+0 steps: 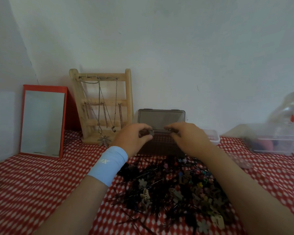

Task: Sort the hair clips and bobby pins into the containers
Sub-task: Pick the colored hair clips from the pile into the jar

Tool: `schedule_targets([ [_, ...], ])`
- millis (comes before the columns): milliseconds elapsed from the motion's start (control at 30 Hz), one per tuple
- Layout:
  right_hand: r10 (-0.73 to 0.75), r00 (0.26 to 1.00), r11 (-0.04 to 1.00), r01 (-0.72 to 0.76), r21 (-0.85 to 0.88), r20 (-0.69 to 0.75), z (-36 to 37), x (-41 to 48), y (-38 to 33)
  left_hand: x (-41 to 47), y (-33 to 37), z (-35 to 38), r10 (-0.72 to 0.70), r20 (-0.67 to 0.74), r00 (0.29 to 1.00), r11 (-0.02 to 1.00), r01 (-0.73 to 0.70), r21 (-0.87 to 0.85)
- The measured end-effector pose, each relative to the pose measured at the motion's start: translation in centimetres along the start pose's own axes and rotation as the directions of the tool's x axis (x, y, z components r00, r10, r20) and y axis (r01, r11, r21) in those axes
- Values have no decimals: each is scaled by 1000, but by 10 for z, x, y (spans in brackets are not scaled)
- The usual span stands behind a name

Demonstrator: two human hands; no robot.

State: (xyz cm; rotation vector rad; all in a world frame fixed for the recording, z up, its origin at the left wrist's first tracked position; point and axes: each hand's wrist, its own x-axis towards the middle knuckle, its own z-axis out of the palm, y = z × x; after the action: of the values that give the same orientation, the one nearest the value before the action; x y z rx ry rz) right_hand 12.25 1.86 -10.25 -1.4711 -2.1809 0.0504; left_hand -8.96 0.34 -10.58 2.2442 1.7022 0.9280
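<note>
left fingers (145,128): curled in, thumb and forefinger pinching a small clip (150,133) that is brownish, maybe flower-shaped, blurred.
left hand (134,138): held above the left part of the dark box (161,118); blue wristband (109,165) on the wrist.
right fingers (174,131): curled, tips drawn toward the thumb; a dark speck sits there, but I cannot tell if I hold anything.
right hand (188,139): above the right part of the box, level with my left, the two hands apart.
dark box state: open, lid standing up against the wall, tray under my hands; contents hidden by hands and shadow.
pile (176,189): big mixed heap of bobby pins and clips just in front of the box, between my forearms, with loose pins straying off its near-left edge.
small clear tub (212,137): just right of the box, contents unreadable.
large clear tub (275,143): well to the right, dark and reddish bits inside, blurred.
done so far: looks early — some items seem to be in the large tub, one clip in hand at the box.
left to do: nearly all of it, I judge; the heap is thick and unsorted.
backdrop: red-framed mirror (42,122) and wooden necklace stand (102,106) at the wall, on the red dotted cloth (41,184).
</note>
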Motion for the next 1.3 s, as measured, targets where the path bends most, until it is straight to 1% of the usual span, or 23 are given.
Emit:
schedule_targets([
  [100,-14,1000,989,15,-145,10,4,-2,-2,8,-2,-1,12,90,996,994,-22,106],
  [167,-41,999,977,42,-209,6,4,-4,-5,6,-4,-7,13,77,997,997,-20,81],
  [233,-103,994,976,96,-194,-27,4,-4,-11,-1,-9,-15,24,68,997,1000,-25,10],
  [300,-174,985,980,173,-96,-7,4,-6,-22,-11,-15,-25,26,133,991,1000,-26,-6],
  [367,-242,962,970,237,53,125,4,-11,-37,-22,-22,-33,20,257,966,998,-34,49],
  [433,-317,896,946,277,167,311,6,-17,-51,-30,-28,-37,13,392,920,996,-45,75],
  [500,-366,819,930,303,209,442,12,-21,-60,-35,-32,-35,35,478,878,992,-88,90],
  [600,-365,754,931,294,216,546,21,-26,-66,-39,-27,-27,30,581,814,971,-161,176],
  [633,-362,735,932,296,209,574,23,-27,-67,-39,-27,-25,30,592,805,962,-184,201],
  [700,-353,705,935,288,206,615,24,-26,-69,-37,-28,-23,31,583,812,957,-191,216],
  [733,-347,701,938,275,212,623,23,-25,-70,-37,-29,-24,27,566,824,962,-175,209],
  [867,-327,736,945,255,206,592,10,-11,-73,-34,-37,-29,1,476,879,989,-72,130],
  [933,-304,743,948,174,267,596,0,-2,-75,-32,-39,-32,16,446,895,997,-46,56],
  [1033,-257,714,936,15,353,652,-10,10,-75,-30,-43,-37,23,408,913,998,4,-64],
  [1100,-242,723,933,-10,360,647,-13,17,-75,-30,-44,-41,3,372,928,992,44,-116],
  [1133,-232,748,937,-1,350,622,-12,20,-73,-30,-44,-43,-3,333,943,991,47,-123],
  [1200,-194,828,949,22,315,526,-8,26,-66,-29,-44,-45,-7,222,975,996,28,-89],
  [1267,-139,913,968,43,248,384,-1,30,-55,-27,-41,-42,-6,115,993,996,16,-84],
  [1300,-125,943,979,66,192,308,4,32,-50,-25,-38,-40,-7,74,997,996,14,-93],
])
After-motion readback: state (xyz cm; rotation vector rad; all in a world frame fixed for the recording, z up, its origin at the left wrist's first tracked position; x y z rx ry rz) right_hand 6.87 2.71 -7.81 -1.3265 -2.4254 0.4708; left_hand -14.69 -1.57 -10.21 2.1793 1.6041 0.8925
